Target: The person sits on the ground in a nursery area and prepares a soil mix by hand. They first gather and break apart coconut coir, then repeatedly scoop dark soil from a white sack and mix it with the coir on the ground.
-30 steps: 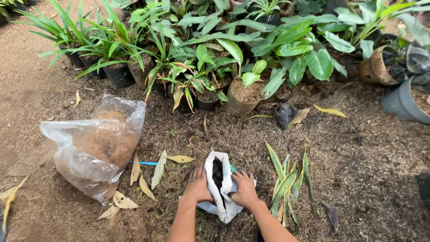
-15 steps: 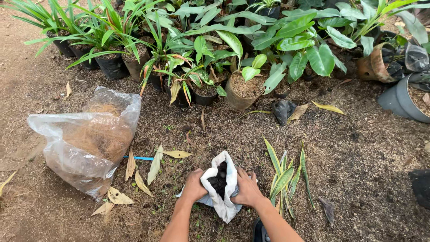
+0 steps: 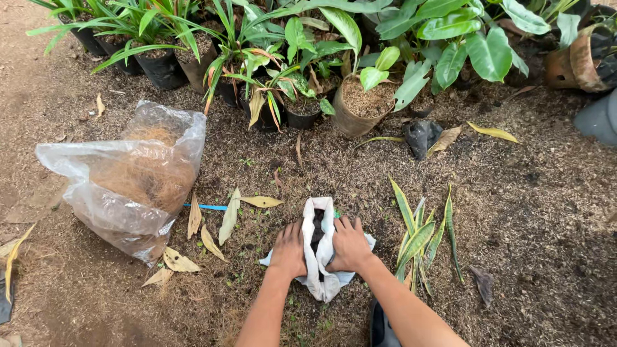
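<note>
- Hands first: the left hand [image 3: 288, 249] and the right hand [image 3: 349, 244] lie flat, fingers spread, each pressed palm-down on one side of a small white bag [image 3: 319, 257] lying on the ground.
- Between the two hands the bag's mouth gapes in a narrow slit, showing dark soil [image 3: 317, 226] inside; its long axis runs straight away from the wrists, from the folded end near the forearms to the open end beyond the fingertips.
- Neither hand pinches or grips anything; both merely press on the white plastic, and both sit equally close to the bag.
- Just right of the right hand lie several loose striped sword-shaped leaves [image 3: 421, 241], roughly parallel to the bag.
- Well off to the left of the left hand slumps a big clear plastic sack [image 3: 128, 177] holding brown fibre, with dry yellow leaves [image 3: 215, 228] scattered between it and the hand.
- Far beyond the fingertips stands a row of potted plants [image 3: 360, 96].
</note>
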